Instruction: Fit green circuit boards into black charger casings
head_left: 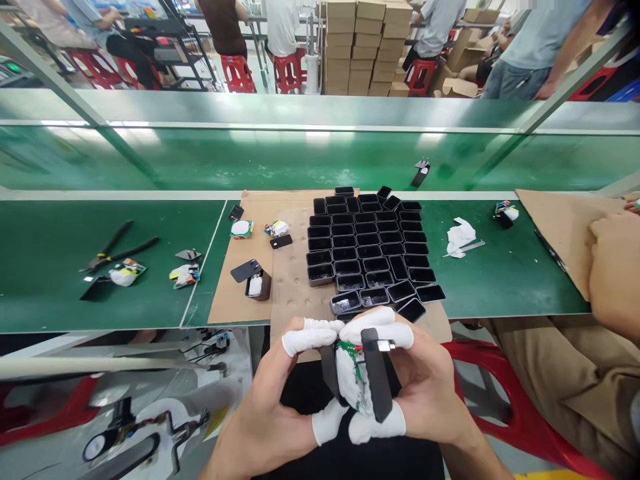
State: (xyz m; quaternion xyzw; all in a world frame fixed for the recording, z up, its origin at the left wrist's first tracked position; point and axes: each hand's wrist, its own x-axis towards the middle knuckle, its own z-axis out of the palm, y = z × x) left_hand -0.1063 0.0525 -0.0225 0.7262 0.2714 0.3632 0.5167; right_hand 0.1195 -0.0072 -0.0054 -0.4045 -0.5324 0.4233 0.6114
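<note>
Over my lap, both hands hold an opened black electronic unit that looks like a power adapter. My left hand [285, 387], with white finger cots on its fingertips, grips the black plastic case [329, 373]. Pinched in my right hand [425, 380], also in finger cots, is the black cover plate [377, 377] with a metal prong. Between case and cover shows a green circuit board [356, 353] bearing a white lump of padding [349, 377]. Whether the board sits partly inside the case I cannot tell. Just beyond my fingers stand rows of black open-topped cases [369, 239].
A cardboard sheet [293, 300] lies on the green bench [40, 247]. On the left are pliers [113, 250], loose circuit boards [185, 275] and a part-filled case [259, 285]. White scraps [460, 237] lie right. A seated person's arm [617, 260] is close at right.
</note>
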